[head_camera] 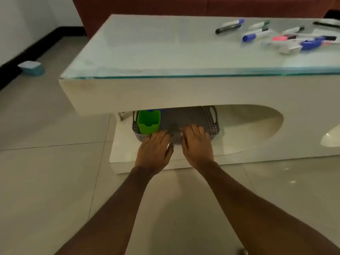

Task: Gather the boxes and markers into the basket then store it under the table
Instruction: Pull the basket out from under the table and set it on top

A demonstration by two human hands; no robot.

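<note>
A grey perforated basket point(211, 122) sits on the lower shelf under the white glass-topped table point(147, 92). A green box point(148, 122) stands upright in the basket's left end, with something blue just behind it. My left hand point(154, 150) and my right hand point(196, 142) both grip the basket's near rim, fingers curled over the edge. Several markers point(255, 34) lie scattered on the table top at the far right, blue, black, green and pink among them.
A small blue-and-white box point(31, 67) lies on the tiled floor by the dark skirting at the left. A reddish-brown sofa point(165, 6) stands behind the table. The table's oval cut-out point(257, 129) opens to the right of the basket.
</note>
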